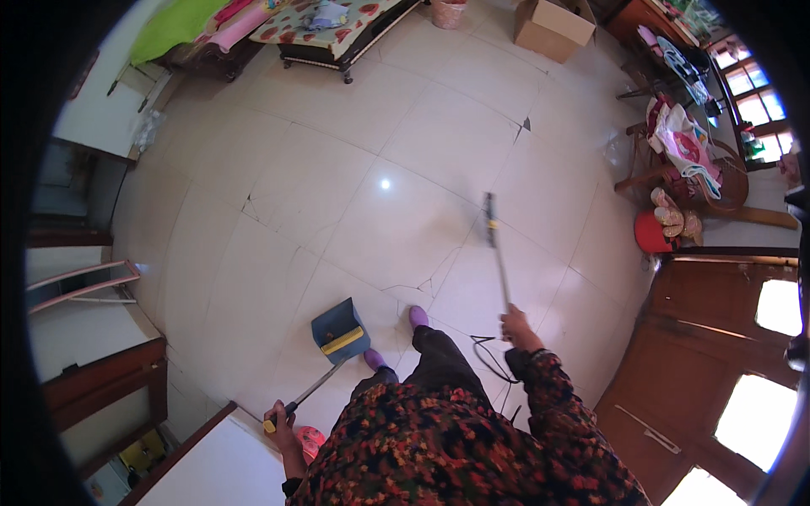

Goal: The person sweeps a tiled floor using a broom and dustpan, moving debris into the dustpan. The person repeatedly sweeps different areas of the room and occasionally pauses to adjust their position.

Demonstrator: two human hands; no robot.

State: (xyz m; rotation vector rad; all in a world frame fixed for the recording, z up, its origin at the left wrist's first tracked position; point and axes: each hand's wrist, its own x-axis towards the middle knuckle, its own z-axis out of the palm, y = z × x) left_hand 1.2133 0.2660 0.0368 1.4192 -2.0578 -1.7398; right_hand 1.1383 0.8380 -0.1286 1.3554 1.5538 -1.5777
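Note:
My left hand (283, 425) grips the upper end of a long dustpan handle, dark with a yellow tip. The blue-grey dustpan (342, 313) is low beside my left foot, its opening facing away from me. A yellow comb strip (342, 340) crosses its back part, and a small dark bit lies inside. My right hand (520, 329) is closed around the thin stick of a broom. The broom's narrow black head (490, 221), with a yellow middle, is over the tiled floor ahead and right; motion blurs it, so whether it touches the floor cannot be told.
Pale floor tiles (304, 171) show cracks and a chipped spot (526, 123). A black cable (484, 345) loops by my right leg. Ahead are a low wheeled bed (316, 38), a waste bin (448, 14) and a cardboard box (552, 31). Rightward are a cloth-draped chair (690, 142) and wooden doors (702, 341).

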